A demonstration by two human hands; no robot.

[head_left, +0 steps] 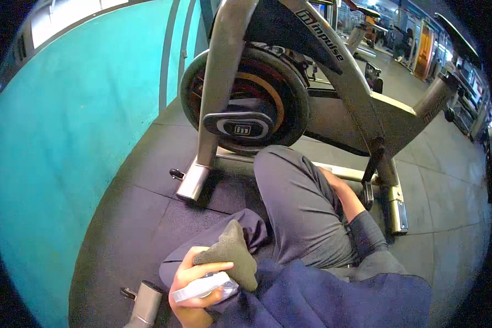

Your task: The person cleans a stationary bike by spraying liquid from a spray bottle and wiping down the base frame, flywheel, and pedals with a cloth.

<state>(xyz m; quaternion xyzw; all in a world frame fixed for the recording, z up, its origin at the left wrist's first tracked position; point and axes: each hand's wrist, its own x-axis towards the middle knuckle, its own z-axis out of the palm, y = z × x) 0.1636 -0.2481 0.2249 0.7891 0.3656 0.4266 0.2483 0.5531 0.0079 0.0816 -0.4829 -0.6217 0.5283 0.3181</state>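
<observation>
My left hand (194,284) is wrapped round a grey-green cloth (229,254) and a white and clear bottle-like item (205,287), low in the view above my lap. My right arm reaches forward beside my raised knee, and my right hand (330,178) is mostly hidden behind that knee, near the lower frame of an exercise bike (333,109). Its fingers do not show. The bike's flywheel (279,98) and a rounded cover with a logo (238,127) face me.
A turquoise wall (65,126) runs along the left. Dark floor tiles (131,202) lie under the bike. A metal foot (146,303) of another frame stands at the lower left. More gym equipment (361,35) fills the background at the upper right.
</observation>
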